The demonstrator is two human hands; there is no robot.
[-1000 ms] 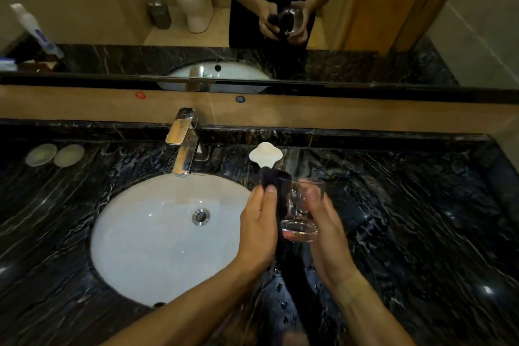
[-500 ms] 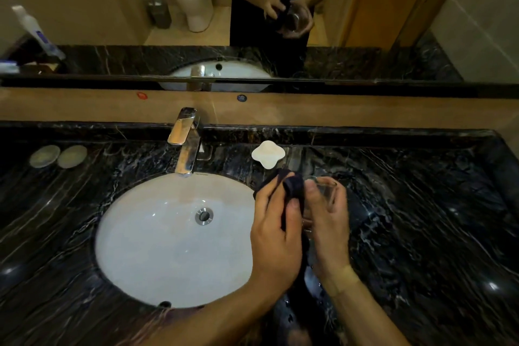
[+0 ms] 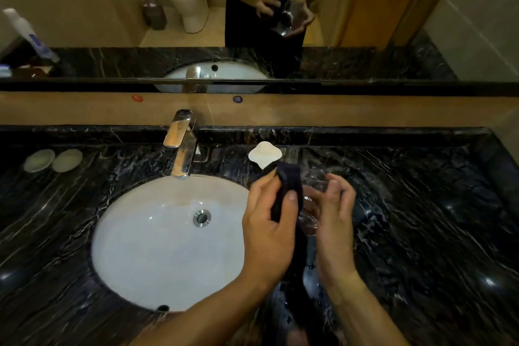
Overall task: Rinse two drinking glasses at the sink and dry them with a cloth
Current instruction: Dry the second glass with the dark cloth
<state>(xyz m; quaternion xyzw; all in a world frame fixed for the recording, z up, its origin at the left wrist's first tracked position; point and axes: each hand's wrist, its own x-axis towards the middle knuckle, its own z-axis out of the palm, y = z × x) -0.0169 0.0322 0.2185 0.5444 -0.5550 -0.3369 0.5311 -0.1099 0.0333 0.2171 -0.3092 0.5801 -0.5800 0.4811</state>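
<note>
A clear drinking glass [image 3: 310, 202] is held above the black marble counter, just right of the white sink [image 3: 157, 247]. My right hand [image 3: 334, 219] grips the glass from the right side with curled fingers. My left hand [image 3: 269, 227] pinches a dark cloth [image 3: 289, 191] and presses it against the glass's left side and rim. The cloth's tail hangs down between my wrists. The glass is largely hidden by the cloth and my fingers. A second glass is not visible.
A chrome faucet [image 3: 182, 146] stands behind the sink, its drain [image 3: 201, 218] open. A white flower-shaped soap dish [image 3: 264, 153] sits on the counter [image 3: 421, 219] behind my hands. Two pale round discs [image 3: 53, 159] lie far left. A mirror spans the wall above.
My left hand has wrapped the cloth higher over the glass and turned round it. My right hand's fingers have shifted their grip. The glass has tilted slightly.
</note>
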